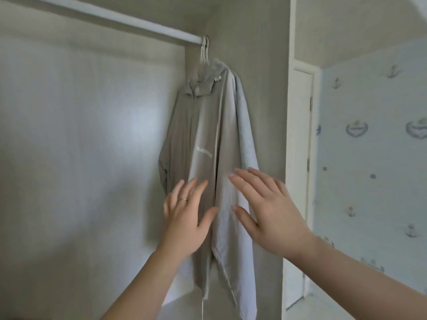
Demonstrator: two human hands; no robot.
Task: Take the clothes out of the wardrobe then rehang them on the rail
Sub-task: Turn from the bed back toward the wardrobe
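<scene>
Two hands: your left hand (pixel 187 218) and right hand (pixel 268 211) are both spread wide, fingers straight, holding nothing; a ring (pixel 184 199) sits on the left one.
Two garments: a grey jacket (pixel 191 135) with pale lettering on its chest, and a paler garment (pixel 245 135) just beside it on the right, partly behind it.
Hangers: white hooks (pixel 204 48) bunched together; at least two, but blur hides the exact count.
One rail: the white rail (pixel 115 17) slants from the upper left of the frame to top centre.
Clothes against hands: your left hand is in front of the jacket's lower front and your right in front of the paler garment; you cannot tell whether either touches cloth.
Edges: the hooks hang at the rail's right end, and the clothes sit close against the wardrobe's side wall (pixel 254 65).
Open room: the back panel (pixel 80 135) shows open across the left half of the frame, under the rail.
</scene>
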